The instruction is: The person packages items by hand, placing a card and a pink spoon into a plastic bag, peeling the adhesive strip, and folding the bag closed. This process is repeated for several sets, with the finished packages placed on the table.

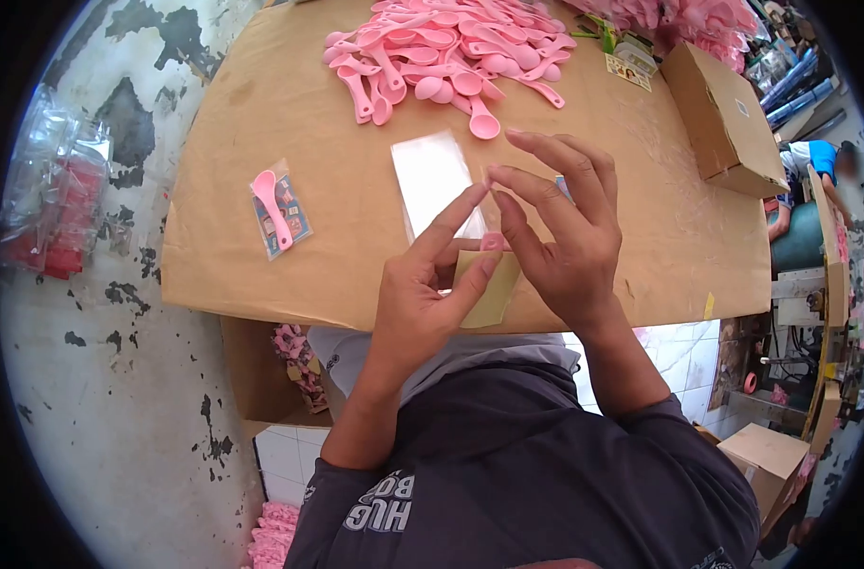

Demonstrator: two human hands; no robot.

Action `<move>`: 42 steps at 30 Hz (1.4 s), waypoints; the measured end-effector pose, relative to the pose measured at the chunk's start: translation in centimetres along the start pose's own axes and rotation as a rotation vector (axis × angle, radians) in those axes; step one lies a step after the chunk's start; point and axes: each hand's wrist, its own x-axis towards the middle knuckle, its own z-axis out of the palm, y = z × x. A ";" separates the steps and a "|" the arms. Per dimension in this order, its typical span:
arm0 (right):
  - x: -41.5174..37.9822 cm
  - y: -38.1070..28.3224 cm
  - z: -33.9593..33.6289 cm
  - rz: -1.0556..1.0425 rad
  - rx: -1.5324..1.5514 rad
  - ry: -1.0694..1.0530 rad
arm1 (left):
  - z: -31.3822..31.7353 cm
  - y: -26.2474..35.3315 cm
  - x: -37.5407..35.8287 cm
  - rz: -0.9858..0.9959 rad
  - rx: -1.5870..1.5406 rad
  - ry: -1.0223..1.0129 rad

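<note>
Over the table's near edge, my left hand [430, 289] grips a small packet [492, 296] with its thumb pressed on the front. The packet has a yellowish face, and a pink end [492, 242], perhaps of a spoon, shows above the thumb. My right hand [567, 223] is beside it, thumb and index finger nearly together at my left index fingertip; what they pinch is too small to make out. Behind my hands lies a stack of white sheets or clear bags [434, 175]. To the left, a pink measuring spoon [273, 209] rests on a bagged blue card [294, 220].
A heap of pink spoons [441, 52] covers the far middle of the brown table [347, 256]. A cardboard box [721, 123] stands at the right edge, near pink bags [698, 28]. A peeling wall [100, 360] is on the left. Another person [816, 156] is at far right.
</note>
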 end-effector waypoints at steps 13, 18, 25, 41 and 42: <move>0.8 1.7 -0.8 0.400 0.533 0.243 | -1.4 -0.2 -1.0 -0.061 -0.033 -0.081; 0.2 3.5 -3.5 0.613 1.145 0.421 | -1.8 0.8 -0.8 -0.119 -0.206 -0.011; -1.9 0.1 -2.8 0.694 0.914 -0.204 | -1.6 -0.2 -0.4 0.029 -0.276 0.101; -1.9 -1.3 -2.4 0.788 1.080 -0.320 | -1.0 1.3 -0.8 0.059 -0.116 0.119; -1.9 -1.3 -2.5 0.783 1.082 -0.301 | -1.0 1.3 -0.8 0.068 -0.128 0.116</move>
